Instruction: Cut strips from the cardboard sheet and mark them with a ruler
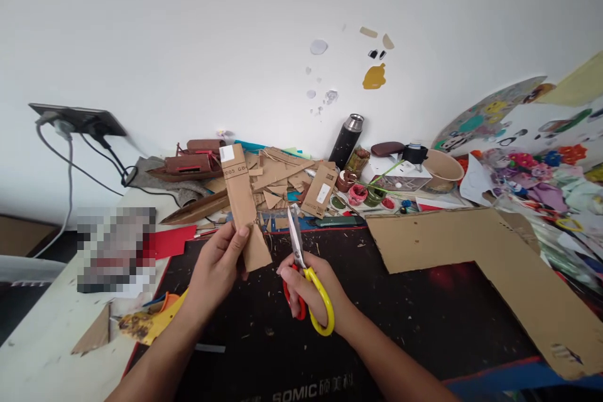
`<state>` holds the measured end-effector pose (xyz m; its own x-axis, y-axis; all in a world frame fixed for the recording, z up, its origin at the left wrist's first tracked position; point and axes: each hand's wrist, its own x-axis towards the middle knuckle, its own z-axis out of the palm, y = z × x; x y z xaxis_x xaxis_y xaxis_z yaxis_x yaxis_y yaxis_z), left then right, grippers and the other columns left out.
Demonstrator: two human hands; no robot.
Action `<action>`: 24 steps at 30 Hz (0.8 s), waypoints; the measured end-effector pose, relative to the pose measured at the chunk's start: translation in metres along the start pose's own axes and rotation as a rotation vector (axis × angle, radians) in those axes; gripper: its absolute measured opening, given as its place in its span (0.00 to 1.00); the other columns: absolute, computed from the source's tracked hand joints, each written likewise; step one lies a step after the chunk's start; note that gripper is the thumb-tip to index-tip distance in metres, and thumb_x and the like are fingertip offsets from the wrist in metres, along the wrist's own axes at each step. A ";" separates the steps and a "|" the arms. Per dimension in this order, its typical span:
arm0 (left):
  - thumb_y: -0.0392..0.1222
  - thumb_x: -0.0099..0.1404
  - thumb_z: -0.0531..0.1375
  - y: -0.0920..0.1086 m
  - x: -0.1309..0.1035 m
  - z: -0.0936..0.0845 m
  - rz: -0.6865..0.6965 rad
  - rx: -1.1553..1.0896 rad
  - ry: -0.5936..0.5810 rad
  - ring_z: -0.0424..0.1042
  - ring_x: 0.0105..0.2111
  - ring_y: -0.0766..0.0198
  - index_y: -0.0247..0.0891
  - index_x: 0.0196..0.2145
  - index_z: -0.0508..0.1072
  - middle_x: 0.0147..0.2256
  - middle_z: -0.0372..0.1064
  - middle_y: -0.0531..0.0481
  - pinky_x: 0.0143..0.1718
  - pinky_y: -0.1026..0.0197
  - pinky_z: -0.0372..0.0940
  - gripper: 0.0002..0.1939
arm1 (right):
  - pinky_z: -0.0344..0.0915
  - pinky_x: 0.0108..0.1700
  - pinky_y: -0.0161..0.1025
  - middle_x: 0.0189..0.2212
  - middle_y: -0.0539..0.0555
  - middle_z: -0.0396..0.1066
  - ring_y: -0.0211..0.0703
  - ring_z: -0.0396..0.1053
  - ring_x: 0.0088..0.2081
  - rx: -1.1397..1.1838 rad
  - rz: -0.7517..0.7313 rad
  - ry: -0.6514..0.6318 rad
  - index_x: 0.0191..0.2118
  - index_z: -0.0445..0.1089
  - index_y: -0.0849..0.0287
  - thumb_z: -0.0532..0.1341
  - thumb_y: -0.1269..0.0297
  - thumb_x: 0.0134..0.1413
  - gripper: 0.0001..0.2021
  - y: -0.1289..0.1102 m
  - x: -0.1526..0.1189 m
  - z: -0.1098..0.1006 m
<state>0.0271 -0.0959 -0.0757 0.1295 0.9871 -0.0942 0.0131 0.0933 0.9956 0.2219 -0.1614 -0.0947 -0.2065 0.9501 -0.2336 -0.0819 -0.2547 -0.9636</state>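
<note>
My left hand (221,260) pinches a long strip of brown cardboard (242,195) near its lower end, thumb across the front. The strip stands nearly upright, with printed letters and a white label near its top. In my right hand (313,286) is a pair of scissors (321,301) with one yellow and one red handle. Its blades point up and look nearly closed, a little to the right of the strip and apart from it. Both hands are above a black desk mat (367,326).
A large L-shaped cardboard piece (438,239) lies on the right. Behind are cardboard scraps (277,176), a leaning black thermos (346,141), paint jars (358,193) and a green cutter (340,221). Brown model boats (193,163) stand back left. A yellow piece (151,325) lies at left.
</note>
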 end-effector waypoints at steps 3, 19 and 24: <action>0.68 0.68 0.65 -0.006 0.003 -0.002 -0.002 -0.096 0.070 0.63 0.16 0.66 0.40 0.41 0.74 0.23 0.65 0.58 0.14 0.65 0.60 0.26 | 0.60 0.18 0.30 0.16 0.43 0.65 0.36 0.64 0.15 -0.008 0.011 -0.031 0.43 0.70 0.58 0.65 0.34 0.63 0.28 0.004 -0.001 0.000; 0.63 0.70 0.65 -0.012 0.005 -0.001 0.006 -0.175 0.137 0.65 0.16 0.67 0.42 0.43 0.72 0.24 0.67 0.59 0.14 0.66 0.59 0.21 | 0.69 0.27 0.35 0.24 0.50 0.74 0.40 0.74 0.23 -0.003 0.041 -0.128 0.50 0.73 0.61 0.66 0.30 0.60 0.34 0.014 -0.003 0.005; 0.65 0.69 0.65 -0.005 0.002 0.000 0.038 -0.102 0.184 0.65 0.16 0.66 0.42 0.41 0.71 0.26 0.68 0.58 0.14 0.64 0.63 0.22 | 0.73 0.33 0.38 0.28 0.54 0.78 0.45 0.79 0.29 -0.040 0.023 -0.155 0.54 0.74 0.60 0.69 0.33 0.59 0.34 0.018 -0.004 0.004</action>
<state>0.0273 -0.0939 -0.0808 -0.0552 0.9964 -0.0645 -0.0896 0.0594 0.9942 0.2171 -0.1708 -0.1109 -0.3565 0.9042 -0.2352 -0.0372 -0.2653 -0.9635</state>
